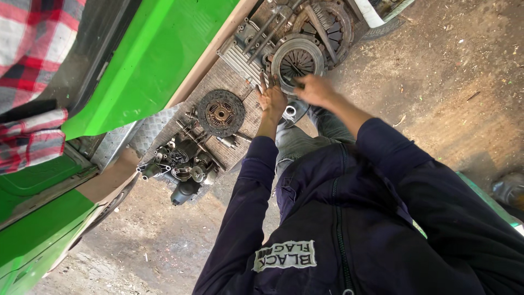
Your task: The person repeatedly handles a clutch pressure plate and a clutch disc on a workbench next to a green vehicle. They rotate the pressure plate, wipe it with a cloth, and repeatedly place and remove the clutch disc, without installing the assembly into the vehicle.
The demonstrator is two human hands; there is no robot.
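**Head view: both hands at a round metal clutch part on a wooden board**

Head camera looks down past a dark blue jacket (pixel 349 229) to a wooden board (pixel 240 87) crowded with car parts. No box or tray shows; the parts lie loose on the board.

The pressure plate (pixel 296 59), a grey metal ring with finger-like springs, lies flat near the board's far end. The right hand (pixel 315 90) rests on its near rim, fingers curled over the edge; how firmly they grip cannot be told. The left hand (pixel 272 99) sits just beside that rim, fingers bent around a few thin metal rods (pixel 263 82); the hold itself is partly hidden.

Left of the pressure plate lies a dark clutch disc (pixel 221 113), well apart from both hands. Beyond it, a rusty flywheel (pixel 327 22) touches the pressure plate's far side, with long bars (pixel 267 30) across a ribbed housing (pixel 240 57). A cluster of small parts (pixel 183 164) sits near the disc. A green car body (pixel 147 60) borders the board.
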